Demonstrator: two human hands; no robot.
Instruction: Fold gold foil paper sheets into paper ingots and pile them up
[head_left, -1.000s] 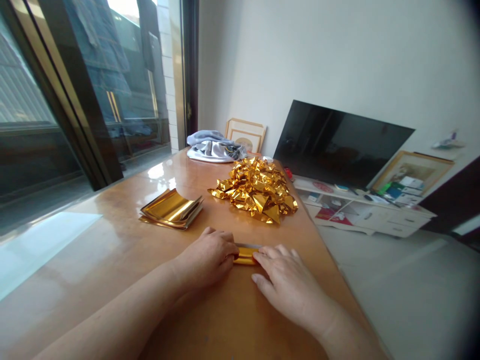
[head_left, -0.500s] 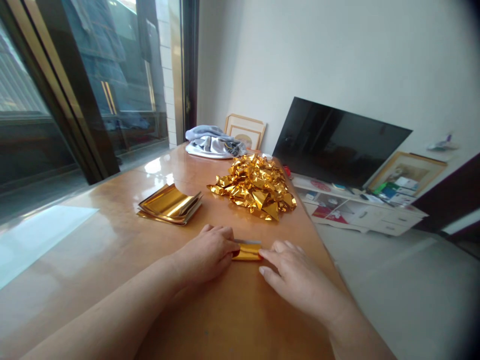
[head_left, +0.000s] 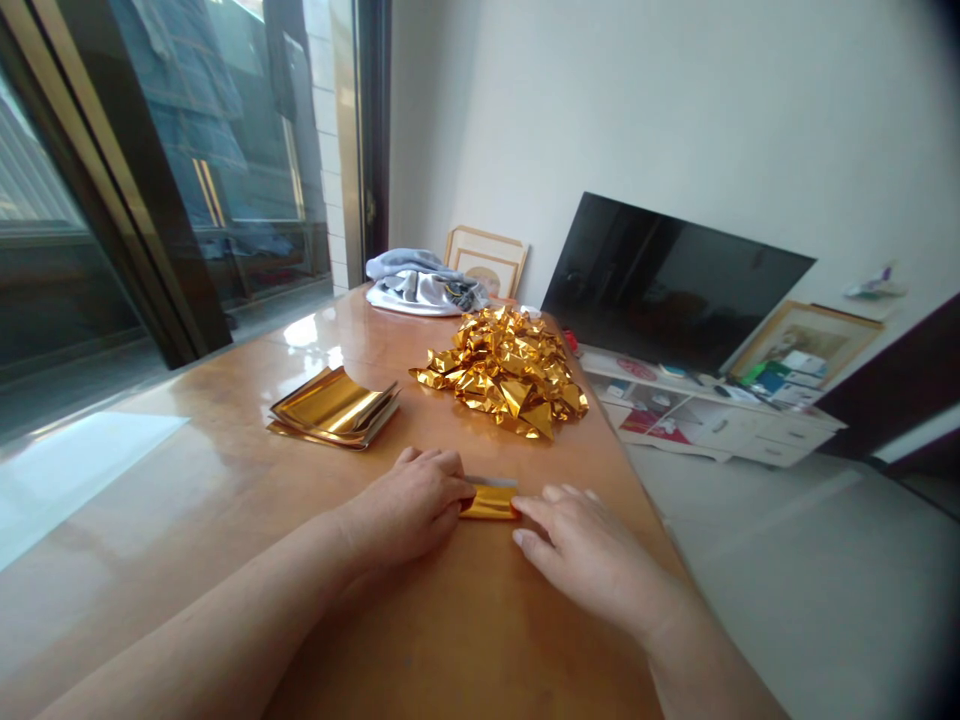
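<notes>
A small sheet of gold foil paper lies folded on the wooden table, with a pale grey strip showing along its far edge. My left hand has its fingers curled over the left end, pinching it. At the right end, the index fingertip of my right hand touches the foil; its thumb is held apart and the other fingers are stretched out. Beyond my left hand sits a stack of gold foil sheets, slightly curled up at the edges. A heap of folded gold foil pieces is farther back on the right.
The glossy wooden table has its right edge just past my right hand. Folded cloth lies at its far end. A television and a low white cabinet stand beyond, and a glass door is at the left.
The whole view has shifted slightly, moving everything a little to the left. Both hands keep nearly the same position on the foil paper.
</notes>
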